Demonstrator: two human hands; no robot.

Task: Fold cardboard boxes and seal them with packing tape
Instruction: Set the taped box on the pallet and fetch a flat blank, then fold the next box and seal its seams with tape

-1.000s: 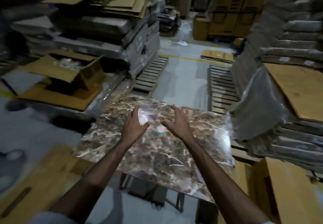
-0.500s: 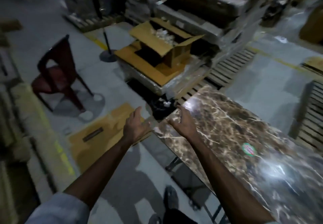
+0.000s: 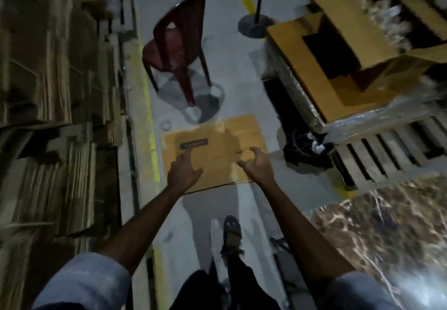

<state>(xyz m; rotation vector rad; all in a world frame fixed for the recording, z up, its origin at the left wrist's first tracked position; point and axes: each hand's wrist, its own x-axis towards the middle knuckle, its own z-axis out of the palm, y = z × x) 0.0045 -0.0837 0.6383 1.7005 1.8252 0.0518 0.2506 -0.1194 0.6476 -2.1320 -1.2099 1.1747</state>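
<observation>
A flattened cardboard box lies on the grey floor ahead of my feet, with a dark label near its left end. My left hand hovers over its left part, fingers stretched out and holding nothing. My right hand hangs over its right part, fingers loosely spread and holding nothing. No tape is in view.
A dark red plastic chair stands beyond the flat box. Stacks of flat cardboard line the left. An open carton sits on a wrapped pallet at right, a black bin below it. The marble-patterned table is at lower right.
My view has swung left from the marble table to the floor. Both hands left the tabletop and now reach out over the flattened box on the floor.
</observation>
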